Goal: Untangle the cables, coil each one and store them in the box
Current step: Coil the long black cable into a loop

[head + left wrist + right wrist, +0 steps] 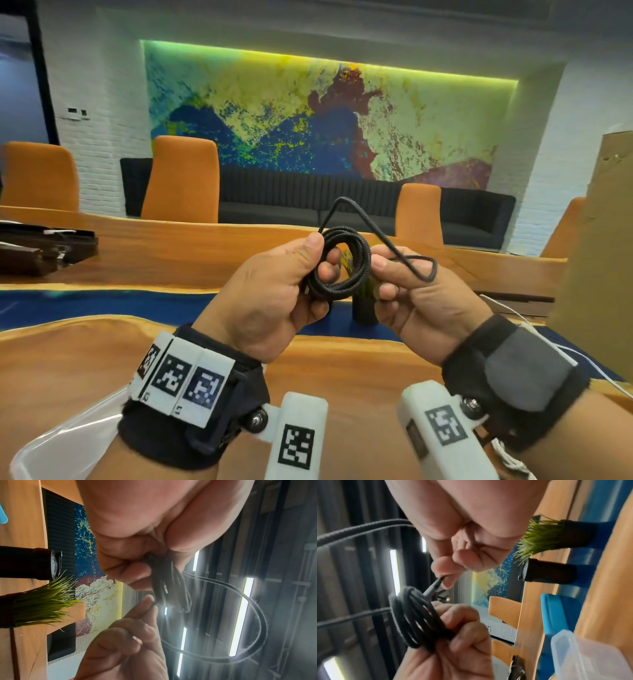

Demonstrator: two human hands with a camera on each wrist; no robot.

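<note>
A black braided cable [356, 253] is wound into a small coil held up above the wooden table [359, 363]. My left hand [318, 257] grips the coil, thumb on top and fingers through its middle. My right hand [387, 270] pinches the loose tail of the same cable, which loops up and back down beside the coil. In the right wrist view the right hand's fingertips [443, 574] nip the tail just above the coil [414, 619]. In the left wrist view the coil [163, 577] sits under my left fingers. A clear plastic box [51, 442] lies at the lower left.
A small potted grass plant [364, 305] stands right behind the hands on the table's blue strip. A white cable [507, 310] trails on the table at the right, near a tall cardboard sheet [599, 240]. Dark flat items [44, 250] lie far left. Orange chairs [185, 181] line the far side.
</note>
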